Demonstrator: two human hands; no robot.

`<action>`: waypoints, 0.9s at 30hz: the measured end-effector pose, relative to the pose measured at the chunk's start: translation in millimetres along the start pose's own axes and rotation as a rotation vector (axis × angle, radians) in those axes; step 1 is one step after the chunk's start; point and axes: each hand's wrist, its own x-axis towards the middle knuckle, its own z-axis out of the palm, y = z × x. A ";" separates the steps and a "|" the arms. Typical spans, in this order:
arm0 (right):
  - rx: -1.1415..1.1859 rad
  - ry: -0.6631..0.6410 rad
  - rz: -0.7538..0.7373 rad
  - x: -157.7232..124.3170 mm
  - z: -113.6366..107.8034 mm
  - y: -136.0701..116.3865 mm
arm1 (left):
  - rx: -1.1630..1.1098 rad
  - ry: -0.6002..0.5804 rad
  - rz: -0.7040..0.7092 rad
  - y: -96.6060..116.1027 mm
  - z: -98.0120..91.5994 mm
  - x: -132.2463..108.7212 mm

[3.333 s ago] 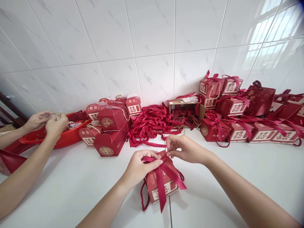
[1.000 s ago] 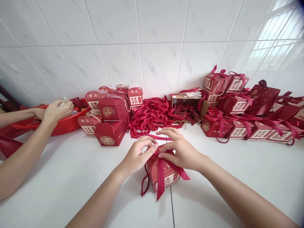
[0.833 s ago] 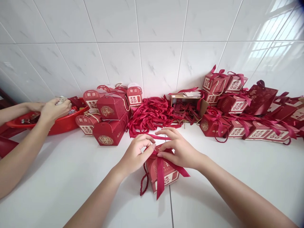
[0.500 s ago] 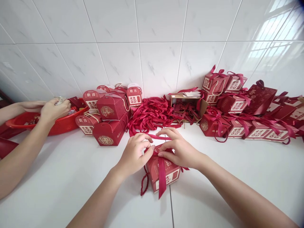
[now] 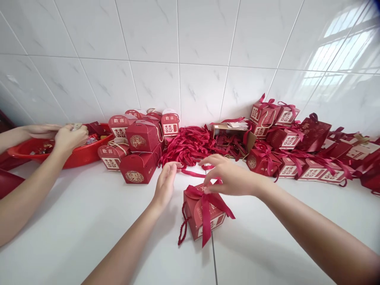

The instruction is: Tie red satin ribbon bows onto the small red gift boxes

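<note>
Crimson ribbon [image 5: 206, 221] crosses the top of the small gift box [image 5: 196, 213] sitting upright on the white table [image 5: 252, 245], just below the centre of the frame. Unlike half a second ago, your left hand [image 5: 165, 185] is off the ribbon: it stands in the air left of the box, fingers loosely extended, holding nothing. Your right hand [image 5: 230, 176] stays at the knot, thumb and fingertips bent close over it; you can't make out whether they pinch the ribbon. With the left hand away, more of the lid shows, and one ribbon tail again spreads out to the right while the other hangs down the front.

On the front panel you can read a 囍, partly under the ribbon; the lid's writing is mostly covered. At middle left, the other boxes [image 5: 139, 169] show 歡喜 above 囍 labels, and the lowest gold medallion seems to read 乔迁之喜. The stacked boxes [image 5: 279, 139] at right repeat 囍.

Your box's labelled face points toward the lower right of the frame, its bottom edge sloping up to the right. Foreshortening keeps you from telling its long axis. Braided cord [image 5: 183, 228] hangs at its left side. Loose ribbons [image 5: 191, 142] lie above centre; at far left, a co-worker's hands [image 5: 69, 139] remain over a red basin [image 5: 89, 156].
</note>
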 end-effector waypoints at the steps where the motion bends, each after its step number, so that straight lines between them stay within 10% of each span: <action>1: -0.049 -0.061 0.001 4.3 3.4 -5.0 | -0.001 0.007 -0.003 -1.0 -0.2 0.6; 14: -0.178 -0.168 0.098 -9.8 -18.3 7.8 | 0.007 -0.045 -0.064 -8.2 1.6 -0.6; 27: -0.317 -0.211 0.663 -140.8 -117.3 116.8 | 0.127 -0.127 -0.156 -6.2 10.1 -6.7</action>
